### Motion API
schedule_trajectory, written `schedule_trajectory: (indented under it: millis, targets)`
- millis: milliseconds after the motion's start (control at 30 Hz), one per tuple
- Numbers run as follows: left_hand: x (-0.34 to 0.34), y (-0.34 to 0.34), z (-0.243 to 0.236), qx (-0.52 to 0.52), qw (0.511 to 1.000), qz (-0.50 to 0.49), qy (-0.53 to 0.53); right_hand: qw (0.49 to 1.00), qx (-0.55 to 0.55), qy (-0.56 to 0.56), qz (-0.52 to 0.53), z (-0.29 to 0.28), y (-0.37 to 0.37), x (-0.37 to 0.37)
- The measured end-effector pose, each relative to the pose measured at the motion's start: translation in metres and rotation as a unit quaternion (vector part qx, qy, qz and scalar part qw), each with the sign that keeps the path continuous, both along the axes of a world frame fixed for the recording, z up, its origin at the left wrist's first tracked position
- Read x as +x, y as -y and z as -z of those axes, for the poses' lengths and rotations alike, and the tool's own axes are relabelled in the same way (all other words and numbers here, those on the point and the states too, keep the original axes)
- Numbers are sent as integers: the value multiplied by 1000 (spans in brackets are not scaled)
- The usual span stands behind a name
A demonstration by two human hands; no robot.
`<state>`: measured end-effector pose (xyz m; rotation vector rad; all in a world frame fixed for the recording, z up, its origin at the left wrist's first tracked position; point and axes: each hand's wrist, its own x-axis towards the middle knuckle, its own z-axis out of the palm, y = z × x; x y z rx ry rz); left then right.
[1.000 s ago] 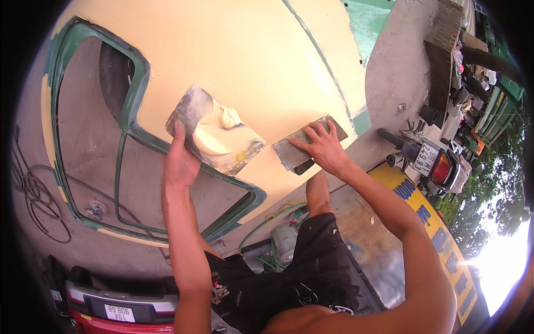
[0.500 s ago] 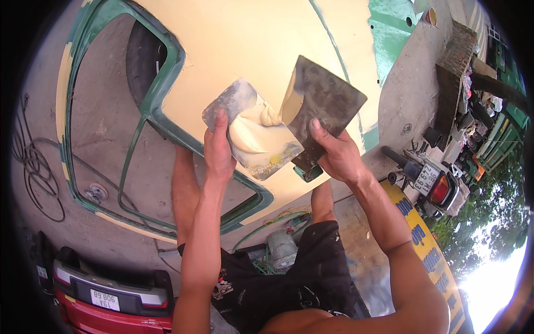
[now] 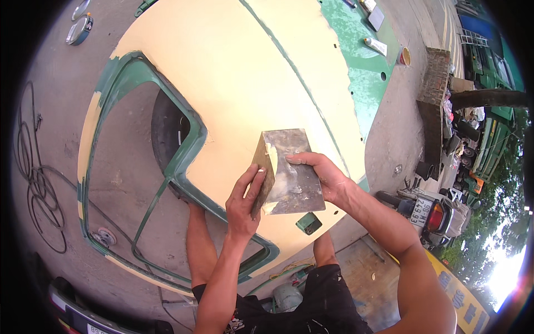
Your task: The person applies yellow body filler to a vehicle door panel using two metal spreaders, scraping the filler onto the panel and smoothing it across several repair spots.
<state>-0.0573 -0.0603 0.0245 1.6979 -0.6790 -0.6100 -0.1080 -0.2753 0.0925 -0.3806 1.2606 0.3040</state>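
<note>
Cream body filler clings along the meeting edges of two flat putty plates. My left hand grips the left plate, which is tipped steeply so that its brownish side shows. In my right hand is the right plate, a dark grey rectangle with pale smears, the thumb lying across its face. The plates touch or nearly touch in a V shape. Both are above a cream-coated vehicle panel with a green-framed window opening. How much filler lies between the plates is hidden.
A tube lies on the green part of the panel, with an open tin beyond. Coiled hose lies on the floor at left. A motorbike stands at right, a bucket between my legs, a vehicle's rear lower left.
The plates have come together and turned; the filler mound that was in full view on the left plate is now mostly hidden. My view has shifted, showing more of the panel's far side.
</note>
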Motion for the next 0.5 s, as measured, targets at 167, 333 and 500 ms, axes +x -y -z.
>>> schedule_trajectory:
  millis: [167,333,500]
  targets:
    - [24,3,-19,26,998,14,-48,992,-66,63,-92,9,58,57]
    - [29,-18,3,45,867,-1,-496,797,-406,204,-398,24,137,210]
    - [21,-12,27,-14,783,5,-621,145,-752,197,-612,100,158,343]
